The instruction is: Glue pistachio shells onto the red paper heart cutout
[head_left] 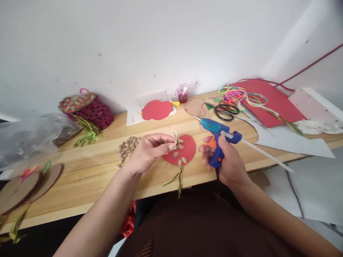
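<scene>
Pinching shell [176, 143] in left fingers [167, 146] over red disc [184, 149] | right hand [227, 162] gripping glue gun [218, 134]

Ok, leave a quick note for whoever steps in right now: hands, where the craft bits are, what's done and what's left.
Left hand: pinching a shell over the red paper shape.
Right hand: gripping the blue glue gun, nozzle pointing away from the shape.
Done: a few shells lie on the red paper shape, with green strands at its lower edge.
Left: most of the shape is bare; spare shells are piled to its left on the table.
</scene>
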{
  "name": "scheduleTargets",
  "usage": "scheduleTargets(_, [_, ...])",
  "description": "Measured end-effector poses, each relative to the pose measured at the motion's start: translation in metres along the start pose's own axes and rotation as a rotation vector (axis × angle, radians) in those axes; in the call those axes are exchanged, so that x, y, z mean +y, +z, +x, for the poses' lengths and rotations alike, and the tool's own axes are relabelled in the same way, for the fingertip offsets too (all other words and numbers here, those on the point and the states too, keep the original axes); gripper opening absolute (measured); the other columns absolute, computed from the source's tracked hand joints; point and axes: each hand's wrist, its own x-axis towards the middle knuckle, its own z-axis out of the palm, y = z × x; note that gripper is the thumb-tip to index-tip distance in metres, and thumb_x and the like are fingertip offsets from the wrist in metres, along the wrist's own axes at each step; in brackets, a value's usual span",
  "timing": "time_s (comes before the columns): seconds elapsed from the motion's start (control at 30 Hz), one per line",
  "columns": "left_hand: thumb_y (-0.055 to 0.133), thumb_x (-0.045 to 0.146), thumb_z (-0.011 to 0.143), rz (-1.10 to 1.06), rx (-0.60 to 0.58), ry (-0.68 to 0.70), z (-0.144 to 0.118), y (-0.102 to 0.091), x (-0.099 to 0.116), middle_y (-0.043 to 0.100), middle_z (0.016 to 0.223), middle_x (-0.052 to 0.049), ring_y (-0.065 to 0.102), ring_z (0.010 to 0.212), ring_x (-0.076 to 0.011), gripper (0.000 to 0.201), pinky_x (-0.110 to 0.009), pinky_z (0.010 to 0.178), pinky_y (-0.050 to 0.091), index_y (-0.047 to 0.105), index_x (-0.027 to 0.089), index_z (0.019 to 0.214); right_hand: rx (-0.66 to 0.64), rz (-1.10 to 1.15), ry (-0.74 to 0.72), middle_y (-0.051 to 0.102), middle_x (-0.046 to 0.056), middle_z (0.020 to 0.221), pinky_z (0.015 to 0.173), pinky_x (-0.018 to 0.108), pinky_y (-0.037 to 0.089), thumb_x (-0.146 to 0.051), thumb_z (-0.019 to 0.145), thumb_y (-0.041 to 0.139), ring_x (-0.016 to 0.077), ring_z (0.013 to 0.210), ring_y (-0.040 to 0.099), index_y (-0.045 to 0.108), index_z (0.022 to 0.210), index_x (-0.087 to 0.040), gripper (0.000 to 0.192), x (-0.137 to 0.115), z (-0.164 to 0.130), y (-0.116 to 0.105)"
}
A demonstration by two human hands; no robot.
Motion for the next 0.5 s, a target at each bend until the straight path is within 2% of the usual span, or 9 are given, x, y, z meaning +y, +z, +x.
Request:
scheduleTargets(0.07, [0.092,0.030,0.067,-0.261,0.046,-0.078,-0.007,-0.001,-0.003,0.071,0.070,-0.002,0.061,0.061,-0.0086,0.027,-0.019,0.060,0.049,0.078,0.015,0.084,-0.086,-0.052,0.058,0.069,0.002,0.066,0.033,0.019,0.036,-0.059,0.089,0.063,0.0088,0.037,0.052,0.067,0.092,-0.019,0.040,-0.008,-0.012,0.001])
scheduleTargets(0.17, [0.095,0.028,0.062,-0.455,0.049,-0.132,-0.016,0.000,-0.007,0.069,0.067,-0.002,0.062,0.061,-0.0097,0.030,-0.019,0.058,0.049,0.078,0.014,0.082,-0.182,-0.139,0.073,0.068,0.004,0.066,0.036,0.020,0.036,-0.058,0.091,0.061,0.0089,0.038,0.053,0.069,0.090,-0.018,0.041,-0.019,-0.030,0.002])
scheduleTargets(0.3, [0.094,0.027,0.064,-0.501,0.021,-0.112,-0.025,-0.001,-0.010,0.070,0.067,-0.002,0.063,0.062,-0.0100,0.027,-0.019,0.059,0.050,0.079,0.015,0.084,-0.267,-0.229,0.030,0.070,0.004,0.076,0.041,0.022,0.039,-0.052,0.095,0.059,0.0085,0.043,0.055,0.070,0.089,-0.020,0.035,-0.027,-0.049,0.004])
scheduleTargets(0.5, [0.092,0.029,0.069,-0.443,-0.013,-0.046,-0.035,-0.005,-0.010,0.071,0.068,-0.002,0.061,0.061,-0.0078,0.024,-0.018,0.062,0.049,0.080,0.017,0.085,-0.360,-0.507,-0.151,0.069,0.003,0.088,0.050,0.027,0.047,-0.044,0.100,0.053,0.0096,0.049,0.055,0.068,0.091,-0.024,0.027,-0.028,-0.065,0.010])
